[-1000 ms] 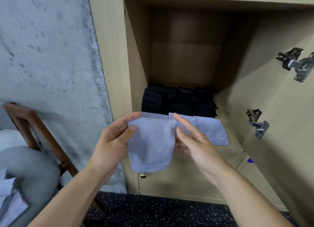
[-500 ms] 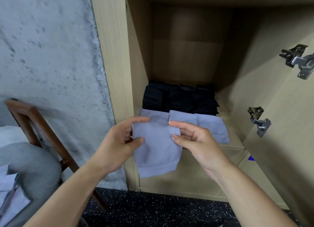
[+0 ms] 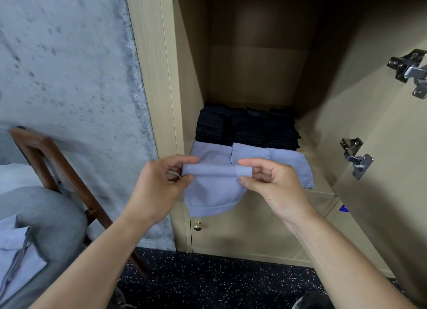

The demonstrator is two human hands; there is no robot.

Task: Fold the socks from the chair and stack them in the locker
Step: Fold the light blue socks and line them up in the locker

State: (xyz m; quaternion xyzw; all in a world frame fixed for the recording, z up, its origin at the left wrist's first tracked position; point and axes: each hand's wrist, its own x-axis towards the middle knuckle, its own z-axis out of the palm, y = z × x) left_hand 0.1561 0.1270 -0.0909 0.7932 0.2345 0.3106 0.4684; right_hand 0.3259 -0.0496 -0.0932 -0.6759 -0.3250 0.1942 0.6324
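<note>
A pale lavender sock point(image 3: 213, 193) hangs in front of the open locker, its top edge folded over. My left hand point(image 3: 159, 188) pinches its upper left corner and my right hand point(image 3: 275, 188) pinches its upper right corner. On the locker shelf point(image 3: 321, 181) lie folded lavender socks point(image 3: 288, 163) in a front row, with stacks of black folded socks point(image 3: 247, 128) behind them. More lavender socks point(image 3: 13, 258) lie on the grey-cushioned wooden chair point(image 3: 57, 170) at the lower left.
The locker door point(image 3: 392, 170) stands open at the right with two metal hinges point(image 3: 355, 158). A lower cabinet door with a brass knob point(image 3: 197, 226) is below the shelf. A rough grey wall point(image 3: 69, 66) is at the left; the floor is dark and speckled.
Both hands moved from flat on the sock to pinching its top corners. The sock's upper edge has been folded down, so it hangs shorter.
</note>
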